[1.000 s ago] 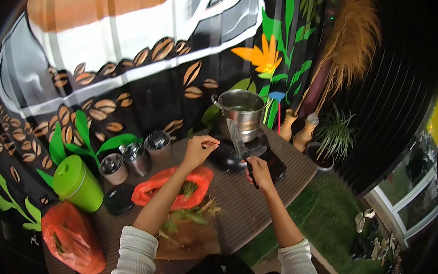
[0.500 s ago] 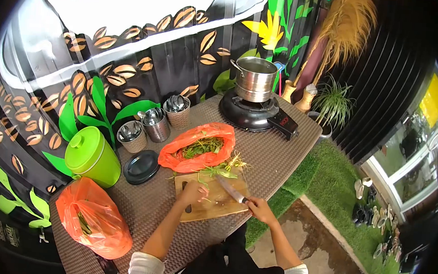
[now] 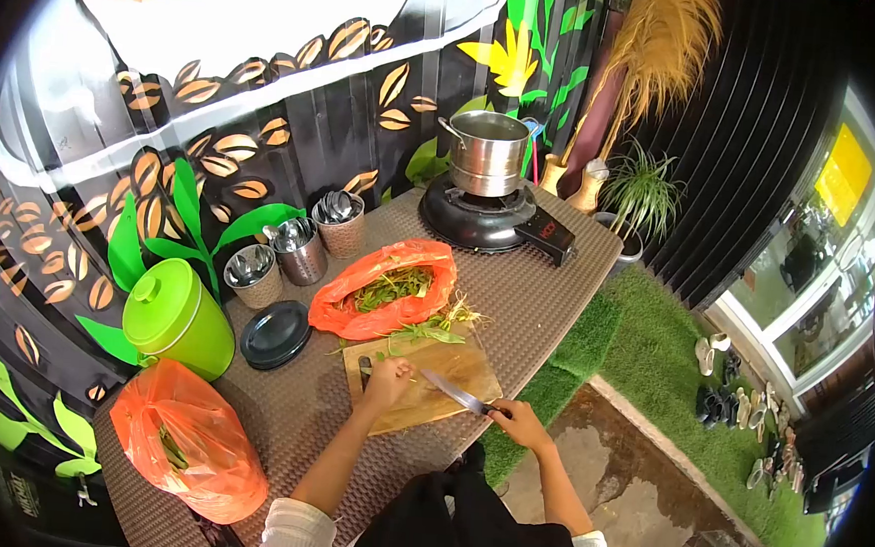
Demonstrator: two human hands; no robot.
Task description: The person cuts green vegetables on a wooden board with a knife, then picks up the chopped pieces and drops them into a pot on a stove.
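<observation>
A kitchen knife [image 3: 456,391] lies across the right part of a wooden cutting board [image 3: 452,363], its tip pointing toward my left hand. My right hand [image 3: 518,425] is closed around its handle at the board's right edge. Over the left side of the board, my left hand [image 3: 388,379] has its fingers pinched together; whatever is between them is too small to make out. Leafy greens [image 3: 422,332] and pale stems [image 3: 458,315] rest along the board's far edge. Behind them an orange plastic bag [image 3: 330,312] stands open with more greens [image 3: 391,289] inside.
A pot [image 3: 488,154] sits on a portable stove [image 3: 481,216] at the far right. Behind the orange bag are metal cutlery cups [image 3: 303,260]. Left are a dark lidded plate or lid [image 3: 276,335], a green canister [image 3: 186,323], another orange bag [image 3: 192,444] and a phone [image 3: 219,539].
The knife has swung flatter, its tip coming nearer my left hand. My left hand stays over the board's left side. The whole view has shifted slightly.
</observation>
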